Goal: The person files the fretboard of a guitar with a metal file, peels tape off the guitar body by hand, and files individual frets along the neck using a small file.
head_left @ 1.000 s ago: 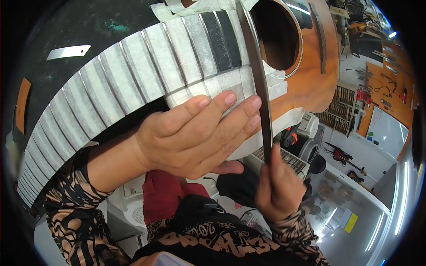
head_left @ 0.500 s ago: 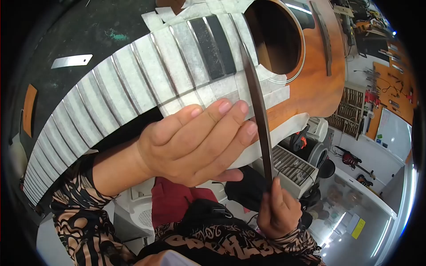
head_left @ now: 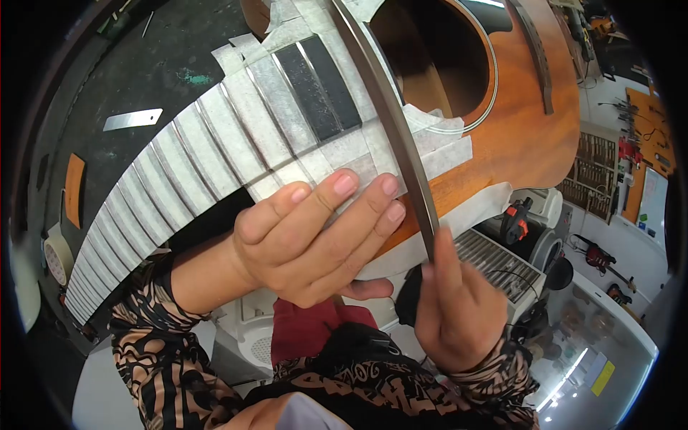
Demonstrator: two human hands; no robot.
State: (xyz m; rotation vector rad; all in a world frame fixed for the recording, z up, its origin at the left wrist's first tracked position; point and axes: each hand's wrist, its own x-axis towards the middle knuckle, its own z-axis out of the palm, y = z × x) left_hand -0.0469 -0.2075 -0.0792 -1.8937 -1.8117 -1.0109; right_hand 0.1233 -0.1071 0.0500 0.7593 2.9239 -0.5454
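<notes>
An acoustic guitar (head_left: 530,136) lies with its fretboard (head_left: 208,143) covered in pale masking tape between the metal frets. Two dark bare strips (head_left: 315,89) show near the soundhole. My left hand (head_left: 315,236) rests with its fingers stretched out over the taped edge of the guitar top, beside the fretboard. My right hand (head_left: 459,308) is closed round the lower end of a long, narrow metal file (head_left: 390,115). The file lies across the upper end of the fretboard, next to the soundhole, and its far end reaches the frame's top edge.
On the dark bench (head_left: 179,43) are a metal blade (head_left: 133,120), an orange-brown strip (head_left: 74,190) and a tape roll (head_left: 59,254). Right of the guitar stand a slatted grey unit (head_left: 498,265), a wooden rack (head_left: 593,172) and a glass-topped case (head_left: 595,344). More guitars hang behind.
The view has shifted, with the guitar body further right. The file slid down toward me, then back up with my right hand. My left hand keeps nearly the same place on the guitar.
</notes>
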